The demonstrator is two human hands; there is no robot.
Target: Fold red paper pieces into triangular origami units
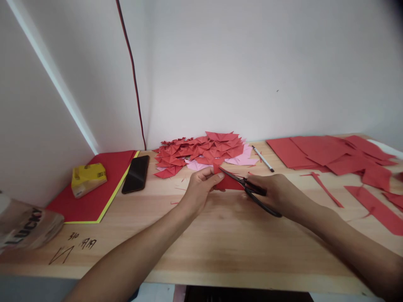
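Observation:
My left hand (201,186) pinches a small folded piece of red paper (229,183) just above the wooden table (201,239). My right hand (278,193) grips black scissors (248,188), whose blades point left and meet the top edge of that red piece. Behind the hands lies a pile of folded red and pink paper shapes (204,153) against the wall.
Flat red paper sheets and cut strips (343,161) cover the right side. A pen (262,158) lies beside the pile. A black phone (136,173), a red and yellow folder (94,197) with a yellow packet (88,178), and a clear wrapped package (25,226) sit left.

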